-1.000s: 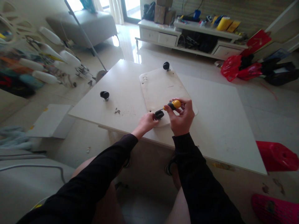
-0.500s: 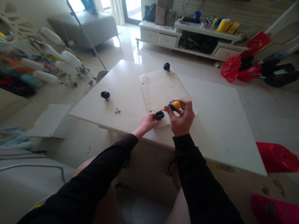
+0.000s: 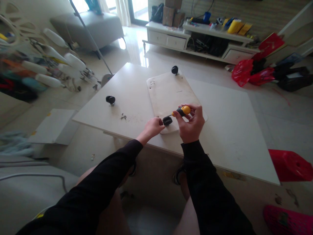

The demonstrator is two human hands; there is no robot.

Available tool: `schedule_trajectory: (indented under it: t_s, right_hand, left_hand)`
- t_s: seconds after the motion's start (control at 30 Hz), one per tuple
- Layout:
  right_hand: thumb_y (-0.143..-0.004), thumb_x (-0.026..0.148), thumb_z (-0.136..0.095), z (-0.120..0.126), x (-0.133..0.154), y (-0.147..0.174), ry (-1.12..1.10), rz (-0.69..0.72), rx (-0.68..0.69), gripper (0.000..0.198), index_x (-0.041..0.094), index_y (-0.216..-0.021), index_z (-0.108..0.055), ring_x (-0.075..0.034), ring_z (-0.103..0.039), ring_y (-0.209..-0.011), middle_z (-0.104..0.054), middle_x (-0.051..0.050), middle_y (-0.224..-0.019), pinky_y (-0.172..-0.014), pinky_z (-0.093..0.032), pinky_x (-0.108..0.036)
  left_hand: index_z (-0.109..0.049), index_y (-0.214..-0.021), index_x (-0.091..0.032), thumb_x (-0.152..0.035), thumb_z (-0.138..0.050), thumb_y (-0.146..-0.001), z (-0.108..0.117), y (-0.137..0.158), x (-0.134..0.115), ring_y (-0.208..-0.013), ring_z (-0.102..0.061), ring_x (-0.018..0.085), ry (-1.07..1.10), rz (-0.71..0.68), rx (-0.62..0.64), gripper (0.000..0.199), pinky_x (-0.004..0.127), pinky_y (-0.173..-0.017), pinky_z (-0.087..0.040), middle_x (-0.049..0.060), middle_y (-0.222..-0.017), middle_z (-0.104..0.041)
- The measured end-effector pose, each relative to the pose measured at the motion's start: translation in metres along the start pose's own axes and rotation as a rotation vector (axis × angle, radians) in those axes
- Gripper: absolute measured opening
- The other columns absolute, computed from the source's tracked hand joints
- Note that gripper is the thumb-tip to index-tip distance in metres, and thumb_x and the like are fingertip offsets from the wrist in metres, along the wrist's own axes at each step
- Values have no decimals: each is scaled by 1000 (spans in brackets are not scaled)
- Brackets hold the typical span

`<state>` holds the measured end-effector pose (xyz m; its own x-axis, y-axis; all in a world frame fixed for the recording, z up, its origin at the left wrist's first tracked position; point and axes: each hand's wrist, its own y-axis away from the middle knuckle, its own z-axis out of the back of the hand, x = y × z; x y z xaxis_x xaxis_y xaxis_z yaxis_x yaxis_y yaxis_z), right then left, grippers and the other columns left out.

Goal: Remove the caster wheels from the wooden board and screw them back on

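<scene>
My right hand point(image 3: 192, 123) is closed around a yellow-and-black screwdriver point(image 3: 183, 111), its shaft pointing left and down behind a black caster wheel point(image 3: 167, 121). That caster stands at the near end of a pale board point(image 3: 168, 94) lying on the white table. My left hand point(image 3: 154, 126) has its fingers bent against the caster's left side; the fingertips are partly hidden. Another caster point(image 3: 174, 70) stands at the board's far corner. A loose caster point(image 3: 111, 100) rests on the table to the left, with several small screws point(image 3: 123, 116) nearer me.
The white tabletop point(image 3: 227, 130) reaches past the board on both sides. A red stool point(image 3: 290, 165) stands off its right end, a white box point(image 3: 52, 127) on the floor to the left. Beyond are a low white cabinet point(image 3: 163, 38) and a grey bench point(image 3: 90, 29).
Hardly anything differs. My right hand and the screwdriver have shifted very slightly right, and my left hand a touch to the left; the casters and board stay in place.
</scene>
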<state>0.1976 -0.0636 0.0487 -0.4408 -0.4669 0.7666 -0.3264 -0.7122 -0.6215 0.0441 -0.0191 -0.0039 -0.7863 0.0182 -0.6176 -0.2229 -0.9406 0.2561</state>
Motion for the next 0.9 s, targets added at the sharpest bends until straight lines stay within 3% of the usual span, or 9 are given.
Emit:
schedule_trajectory:
  t_s: [0.17, 0.37, 0.53, 0.73, 0.9]
  right_hand:
    - [-85, 37, -88, 0, 1, -1, -14, 16, -26, 38, 27, -112, -64, -20, -78, -106, -77, -2, -113, -82, -72, -38]
    - [-84, 35, -88, 0, 2, -4, -13, 17, -84, 37, 26, -112, -65, -20, -78, -104, -76, -2, -110, -80, -71, -37]
    - [-82, 35, -90, 0, -1, -7, -46, -17, -114, 40, 26, -112, -65, -20, -79, -103, -75, -2, -111, -80, -71, -37]
    - [-80, 38, -91, -3, -1, -8, -68, -19, -135, 43, 26, -110, -64, -19, -79, -99, -75, -2, -109, -76, -70, -35]
    - [-79, 38, -92, -5, 4, -10, -116, 29, -189, 45, 26, -113, -65, -19, -80, -96, -76, -2, -109, -78, -72, -36]
  left_hand:
    - [-82, -91, -18, -25, -73, -87, 39, -15, 32, -84, -72, 21, 10, 57, -61, 12, 29, -72, -49, 10, -94, -82]
    - [-82, -93, -16, -26, -76, -82, 97, -31, 125, -72, -70, 20, 0, 317, -321, 16, 28, -67, -50, 9, -82, -79]
    - [-81, -92, -14, -29, -79, -80, 110, -25, 180, -71, -67, 18, 95, 411, -464, 20, 27, -65, -50, 8, -81, -78]
    - [-81, -98, -13, -30, -78, -82, 111, -24, 181, -68, -67, 18, 141, 438, -431, 24, 27, -65, -50, 9, -85, -79]
    - [-82, -103, -14, -25, -69, -86, 105, -22, 138, -70, -69, 17, 112, 294, -426, 25, 27, -68, -53, 10, -95, -81]
